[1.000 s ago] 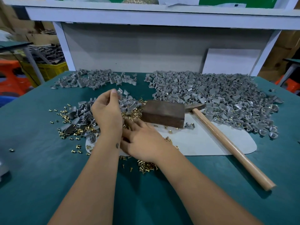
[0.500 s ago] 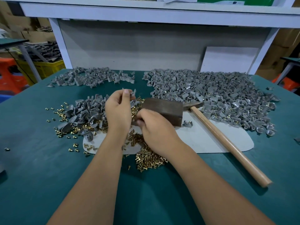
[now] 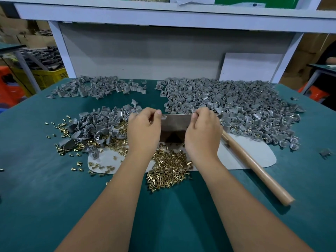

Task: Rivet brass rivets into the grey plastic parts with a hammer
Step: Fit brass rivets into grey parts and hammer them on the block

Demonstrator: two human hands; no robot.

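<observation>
While flanking block (image 3: 173, 127), two hands (image 3: 143, 130).

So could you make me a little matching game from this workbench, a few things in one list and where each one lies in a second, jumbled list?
Things:
1. hammer handle
2. pile of brass rivets
3. biggest heap of grey plastic parts
4. yellow crate

Places:
A. between the two forearms, at the near edge of the pale mat
B. off the table, beyond its far left corner
C. slanting across the mat, to the right of the right hand
D. far right part of the green table

Pairs: 1-C, 2-A, 3-D, 4-B
</observation>
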